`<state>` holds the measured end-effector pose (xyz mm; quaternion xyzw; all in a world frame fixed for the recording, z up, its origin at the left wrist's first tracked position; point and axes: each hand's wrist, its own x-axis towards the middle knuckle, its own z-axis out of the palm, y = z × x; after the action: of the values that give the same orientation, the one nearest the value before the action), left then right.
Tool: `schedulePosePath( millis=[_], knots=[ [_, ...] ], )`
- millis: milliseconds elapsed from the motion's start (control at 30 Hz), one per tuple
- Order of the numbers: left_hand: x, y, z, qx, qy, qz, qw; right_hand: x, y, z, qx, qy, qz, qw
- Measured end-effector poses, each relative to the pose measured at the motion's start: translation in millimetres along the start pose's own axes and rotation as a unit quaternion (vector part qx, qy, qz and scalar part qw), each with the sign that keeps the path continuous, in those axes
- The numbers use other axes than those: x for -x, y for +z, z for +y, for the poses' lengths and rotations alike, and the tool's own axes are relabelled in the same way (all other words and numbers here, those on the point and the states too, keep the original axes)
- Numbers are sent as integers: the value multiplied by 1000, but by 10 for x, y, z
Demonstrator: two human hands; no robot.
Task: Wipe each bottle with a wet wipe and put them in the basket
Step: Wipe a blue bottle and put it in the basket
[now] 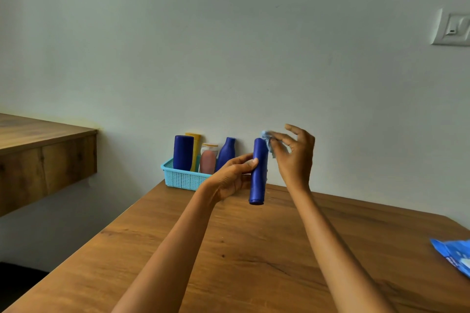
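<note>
Wooden table [254, 256]: basket [181, 179], four bottles, perhaps wipe packet [455, 254].

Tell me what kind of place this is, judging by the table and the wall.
Probably a room in a home. A wooden table stands against a plain painted wall with a light switch, and a small blue basket holds toiletry bottles. A wooden shelf or counter juts out at left.

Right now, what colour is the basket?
Light blue basket, shown best in the head view.
</note>
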<state>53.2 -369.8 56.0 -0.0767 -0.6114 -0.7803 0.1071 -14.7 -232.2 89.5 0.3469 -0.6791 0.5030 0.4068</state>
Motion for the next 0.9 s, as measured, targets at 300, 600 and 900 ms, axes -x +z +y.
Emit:
schedulePosePath(
  millis=[300,600,900],
  knots=[
    [-68,-39,45,39,60,66,995,118,62,-7,-62,-87,-147,983],
    [-115,-71,30,150,25,184,971,187,64,18,-29,-109,-206,972],
    [-5,-103,15,163,-8,147,976,160,101,-1,-123,63,-106,985]
  ],
)
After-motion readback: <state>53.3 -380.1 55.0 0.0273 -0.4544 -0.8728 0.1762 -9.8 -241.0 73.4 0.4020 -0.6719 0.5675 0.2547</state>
